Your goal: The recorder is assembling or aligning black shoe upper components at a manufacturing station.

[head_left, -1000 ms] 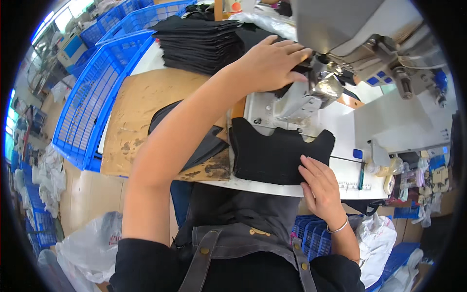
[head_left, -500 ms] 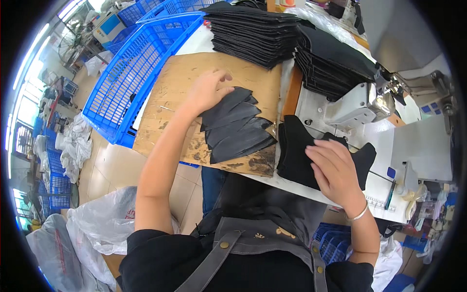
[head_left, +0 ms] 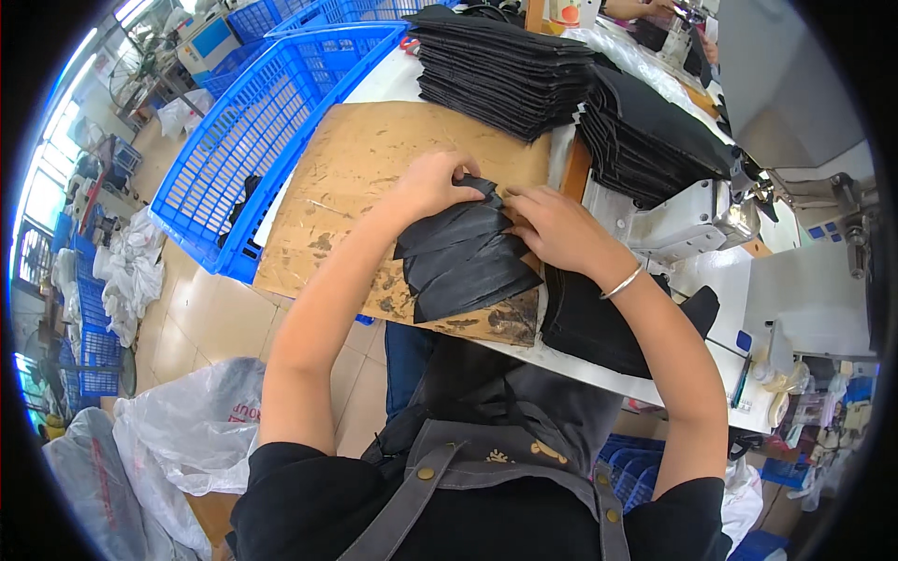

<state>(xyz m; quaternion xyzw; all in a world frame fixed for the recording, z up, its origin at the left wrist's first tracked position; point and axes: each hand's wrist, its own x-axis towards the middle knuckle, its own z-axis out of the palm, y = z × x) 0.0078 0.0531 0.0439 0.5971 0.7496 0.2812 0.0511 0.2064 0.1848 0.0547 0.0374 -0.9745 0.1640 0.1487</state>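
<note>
Several dark, pointed pieces of fabric (head_left: 463, 266) lie overlapped in a fanned row on the worn brown board in front of me. My left hand (head_left: 435, 187) is at the upper end of the row, thumb and fingers closed on the tip of the top piece. From the right, my right hand (head_left: 561, 229) reaches over the row, its fingertips pinching the same upper piece near its right end. Below my right wrist, a stack of black cut fabric (head_left: 594, 323) rests on the white table, partly covered by my forearm.
A sewing machine (head_left: 687, 224) stands to the right. Tall piles of black fabric pieces (head_left: 505, 75) rise behind the brown board (head_left: 351, 150). A blue plastic basket (head_left: 267, 131) sits at the left edge. Clear plastic bags (head_left: 201, 421) lie on the floor at lower left.
My right hand has left the black fabric stack and moved left to the fanned pieces. The left hand has shifted slightly right and down, closing on the top piece.
</note>
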